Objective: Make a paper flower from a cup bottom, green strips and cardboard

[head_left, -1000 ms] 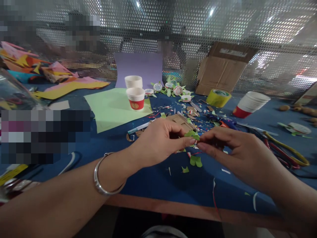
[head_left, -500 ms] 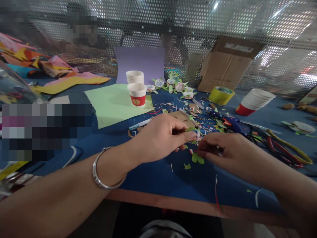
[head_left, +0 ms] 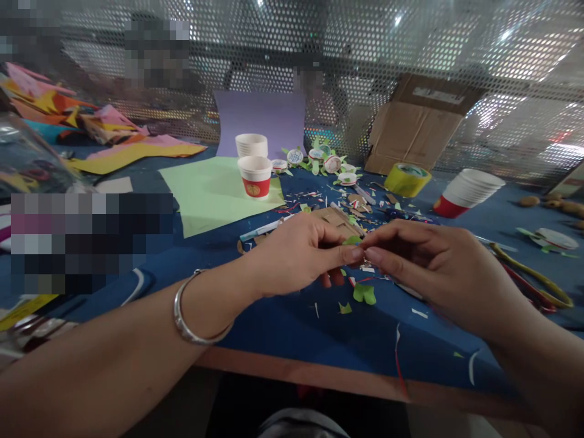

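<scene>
A small green paper piece (head_left: pixel 351 241) is pinched between the thumb and fingers of my left hand (head_left: pixel 301 252), mostly hidden by them. My right hand (head_left: pixel 426 258) is closed in a pinch with its thumb tip against the left thumb tip; whatever lies in that pinch is hidden. Just below the fingers, a green cut paper shape (head_left: pixel 364 294) with rounded lobes lies on the blue table (head_left: pixel 292 328). A smaller green scrap (head_left: pixel 345 308) is beside it. Behind my hands sits a piece of brown cardboard (head_left: pixel 335 221) among paper clippings.
Small paper turtles (head_left: pixel 332 163) cluster at the back. Paper cups (head_left: pixel 255 176) stand on light green paper (head_left: pixel 201 201). To the right are yellow tape (head_left: pixel 407 180), stacked cups (head_left: pixel 468 193) and scissors (head_left: pixel 538 283). A cardboard box (head_left: pixel 417 128) leans against the perforated screen (head_left: pixel 274 55).
My right hand has risen from beside the lobed green shape to meet my left fingertips. That shape stays on the table. The left hand holds nearly still.
</scene>
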The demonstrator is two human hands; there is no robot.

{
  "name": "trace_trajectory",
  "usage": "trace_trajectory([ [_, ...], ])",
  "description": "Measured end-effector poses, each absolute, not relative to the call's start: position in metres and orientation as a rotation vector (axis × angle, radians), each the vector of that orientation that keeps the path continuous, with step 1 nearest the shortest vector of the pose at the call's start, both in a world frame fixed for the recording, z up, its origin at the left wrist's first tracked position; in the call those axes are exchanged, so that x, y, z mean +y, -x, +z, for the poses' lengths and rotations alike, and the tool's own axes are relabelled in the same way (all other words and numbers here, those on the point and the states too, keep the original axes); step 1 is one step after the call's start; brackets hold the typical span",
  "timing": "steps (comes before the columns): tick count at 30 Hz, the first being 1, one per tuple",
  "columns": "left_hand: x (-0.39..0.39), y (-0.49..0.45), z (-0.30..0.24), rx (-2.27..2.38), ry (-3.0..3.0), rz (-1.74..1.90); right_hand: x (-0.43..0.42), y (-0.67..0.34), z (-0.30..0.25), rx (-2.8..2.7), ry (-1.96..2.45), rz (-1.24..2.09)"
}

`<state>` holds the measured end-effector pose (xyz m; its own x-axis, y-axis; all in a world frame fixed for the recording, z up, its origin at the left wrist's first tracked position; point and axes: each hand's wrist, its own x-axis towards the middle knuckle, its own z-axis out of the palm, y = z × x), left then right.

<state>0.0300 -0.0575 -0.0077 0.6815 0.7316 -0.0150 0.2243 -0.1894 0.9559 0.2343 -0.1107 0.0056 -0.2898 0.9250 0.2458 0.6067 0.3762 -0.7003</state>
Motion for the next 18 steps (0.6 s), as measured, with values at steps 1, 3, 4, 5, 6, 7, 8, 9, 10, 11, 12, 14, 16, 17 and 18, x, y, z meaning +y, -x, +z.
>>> trace_trajectory([
  [1, -0.0576, -0.0304, -0.0076, 0.773, -1.747, 0.546, -0.1106, -0.2338, 0.0054, -1.997, 1.305, 0.65],
  [3, -0.0583, -0.0315, -0.0078, 0.793, -1.77, 0.538, -0.1098, -0.2325, 0.0048, -1.983, 1.301, 0.621],
  [4, -0.0589, -0.0321, -0.0081, 0.804, -1.788, 0.535, -0.1092, -0.2317, 0.0044, -1.976, 1.299, 0.598],
  [5, -0.0596, -0.0326, -0.0086, 0.814, -1.808, 0.535, -0.1084, -0.2309, 0.004, -1.967, 1.298, 0.575],
  [6, -0.0603, -0.0331, -0.009, 0.817, -1.831, 0.543, -0.1076, -0.2299, 0.0038, -1.959, 1.299, 0.555],
  [7, -0.061, -0.0335, -0.0095, 0.814, -1.857, 0.555, -0.1068, -0.229, 0.0038, -1.953, 1.3, 0.542],
  [8, -0.0615, -0.0337, -0.0098, 0.804, -1.886, 0.572, -0.1061, -0.2282, 0.0039, -1.951, 1.301, 0.537],
  [9, -0.0617, -0.0339, -0.0101, 0.79, -1.918, 0.591, -0.1055, -0.2276, 0.0043, -1.952, 1.306, 0.535],
  [10, -0.0618, -0.0339, -0.0103, 0.776, -1.949, 0.609, -0.105, -0.2271, 0.0048, -1.954, 1.31, 0.535],
  [11, -0.0616, -0.0338, -0.0104, 0.764, -1.973, 0.622, -0.1046, -0.2268, 0.0052, -1.953, 1.314, 0.539],
  [12, -0.0613, -0.0337, -0.0105, 0.756, -1.99, 0.636, -0.1043, -0.2266, 0.0055, -1.948, 1.311, 0.546],
  [14, -0.0606, -0.0332, -0.0108, 0.752, -2.001, 0.65, -0.1037, -0.2264, 0.0054, -1.934, 1.304, 0.575],
  [16, -0.0604, -0.0327, -0.0115, 0.753, -1.998, 0.646, -0.1029, -0.2261, 0.0042, -1.925, 1.305, 0.606],
  [17, -0.0605, -0.0325, -0.0118, 0.751, -1.993, 0.64, -0.1025, -0.2258, 0.0034, -1.922, 1.307, 0.615],
  [18, -0.0608, -0.0322, -0.0122, 0.745, -1.984, 0.631, -0.1021, -0.2253, 0.0025, -1.92, 1.307, 0.615],
])
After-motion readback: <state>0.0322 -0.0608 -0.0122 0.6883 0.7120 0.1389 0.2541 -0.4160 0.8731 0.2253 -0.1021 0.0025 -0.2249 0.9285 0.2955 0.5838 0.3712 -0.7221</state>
